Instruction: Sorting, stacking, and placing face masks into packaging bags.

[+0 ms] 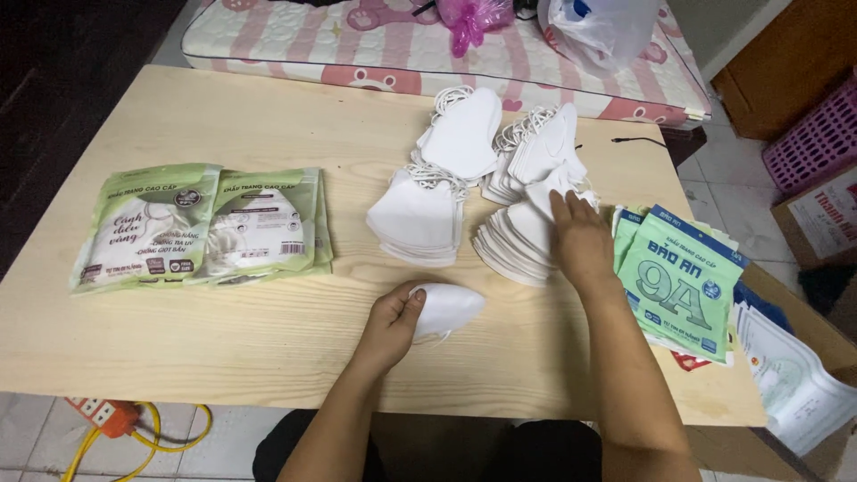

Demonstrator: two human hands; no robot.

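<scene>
Head view, left hand point(390, 314) gripping mask point(446, 309), right hand point(578, 239) on stack point(520, 241)

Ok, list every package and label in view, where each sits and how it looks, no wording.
Filled green pouches: two, overlapping, table's left side; pale green with white windows.
Empty green pouches: fanned stack by the right edge; green faces, blue top strips.
Cardboard box: floor at far right; brown with a white label.
White printed sleeves: below the empty pouches, overhanging the table.
</scene>
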